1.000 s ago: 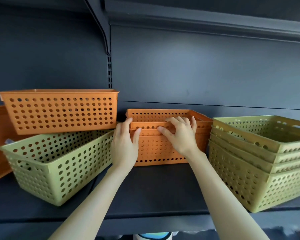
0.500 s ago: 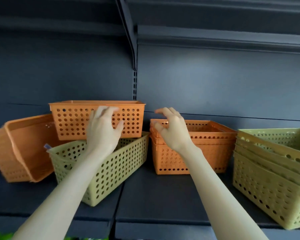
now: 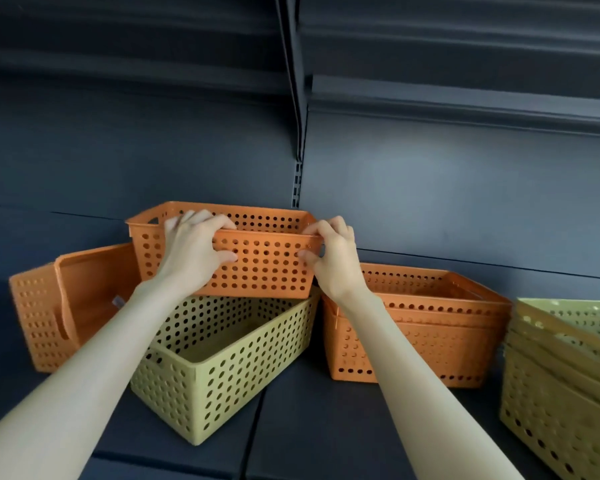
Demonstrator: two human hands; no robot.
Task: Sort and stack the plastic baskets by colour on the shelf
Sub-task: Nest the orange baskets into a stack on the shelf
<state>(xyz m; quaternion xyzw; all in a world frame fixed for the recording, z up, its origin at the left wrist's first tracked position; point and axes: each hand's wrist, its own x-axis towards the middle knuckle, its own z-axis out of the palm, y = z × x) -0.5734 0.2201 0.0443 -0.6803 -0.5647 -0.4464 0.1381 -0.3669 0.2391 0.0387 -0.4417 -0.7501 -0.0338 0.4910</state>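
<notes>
Shelf (image 3: 291, 427): green stack (image 3: 561, 393) far right, orange stack (image 3: 430, 341) beside it, green basket (image 3: 229, 368) left of centre, tipped orange basket (image 3: 49, 317) at far left. Upper orange basket (image 3: 267, 268) is over the green basket, left hand (image 3: 191, 251) and right hand (image 3: 333, 261) gripping its near rim.

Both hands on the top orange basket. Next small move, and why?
Probably lift the orange basket clear of the green basket under it, heading right. The left hand and right hand both grip its near rim, it rests on the wrong colour, and the orange stack stands just to its right.
</notes>
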